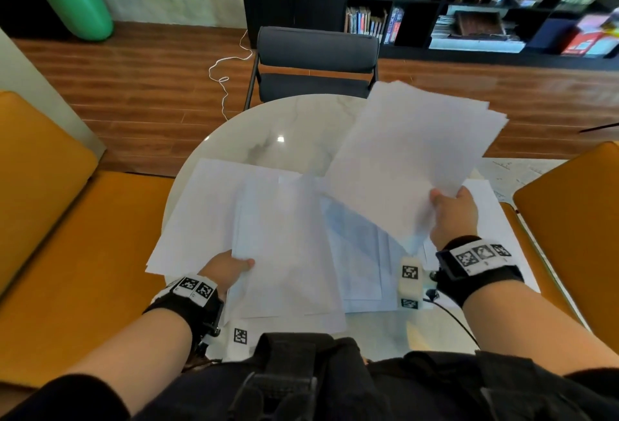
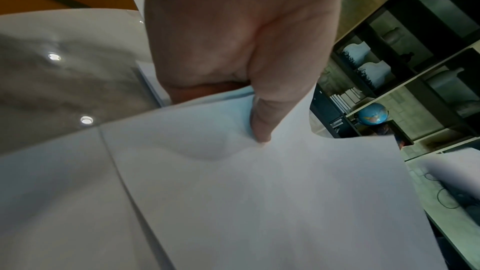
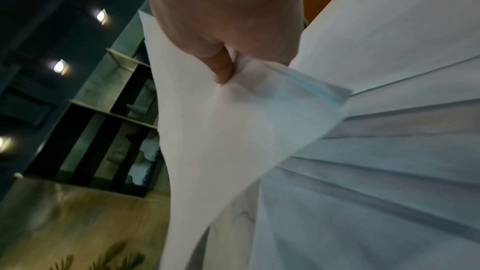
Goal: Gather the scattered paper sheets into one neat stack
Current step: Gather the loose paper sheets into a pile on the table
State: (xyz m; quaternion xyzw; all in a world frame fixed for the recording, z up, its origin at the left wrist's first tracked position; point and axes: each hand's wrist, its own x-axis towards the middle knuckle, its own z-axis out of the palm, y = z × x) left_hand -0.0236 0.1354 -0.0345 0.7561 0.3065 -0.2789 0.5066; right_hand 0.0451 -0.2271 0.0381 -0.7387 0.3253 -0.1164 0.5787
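White paper sheets point(image 1: 284, 229) lie overlapping across the near half of a round marble table point(image 1: 284, 126). My right hand point(image 1: 452, 216) pinches a bundle of several sheets point(image 1: 412, 152) by its near corner and holds it lifted above the table's right side. The right wrist view shows the thumb point(image 3: 223, 71) pressed on that bundle point(image 3: 221, 141). My left hand point(image 1: 227, 268) pinches the near edge of a sheet on the left of the pile. In the left wrist view its thumb point(image 2: 265, 118) lies on top of the sheet point(image 2: 259, 192).
A dark chair point(image 1: 315, 62) stands at the table's far side. Orange seats point(image 1: 50, 219) flank the table on the left and right point(image 1: 576, 219). A black bookshelf point(image 1: 485, 2) lines the back wall. More papers point(image 1: 512, 172) lie off to the right.
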